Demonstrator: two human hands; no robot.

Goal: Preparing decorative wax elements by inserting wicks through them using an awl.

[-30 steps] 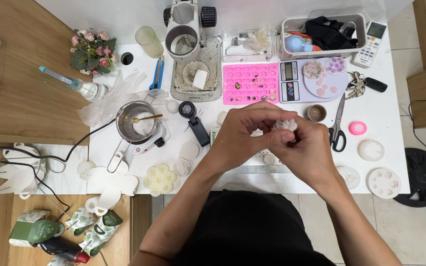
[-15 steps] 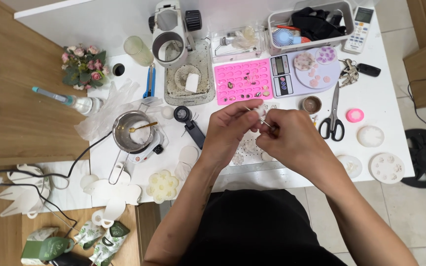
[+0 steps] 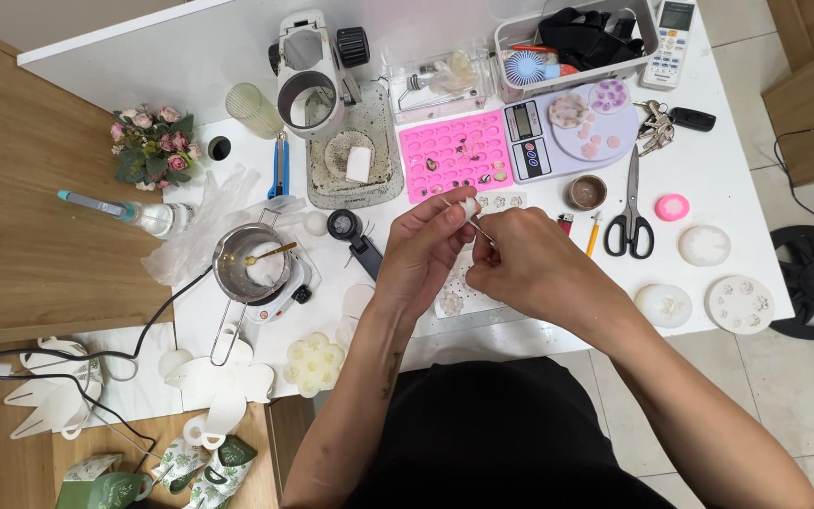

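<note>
white piece [image 3: 468,206] pinched at left hand [image 3: 423,253] fingertips; right hand [image 3: 525,267] pinches thin pick [image 3: 482,231] touching it.

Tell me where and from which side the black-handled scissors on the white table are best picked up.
Probably by the black loop handles: the scissors lie flat and closed on the white table, blades pointing away from the person, handles nearest the front edge. Coming from above on the near side suits them, fingers into the loops. The yellow pencil lies just beside the handles, so a straight-down approach avoids it.
</note>
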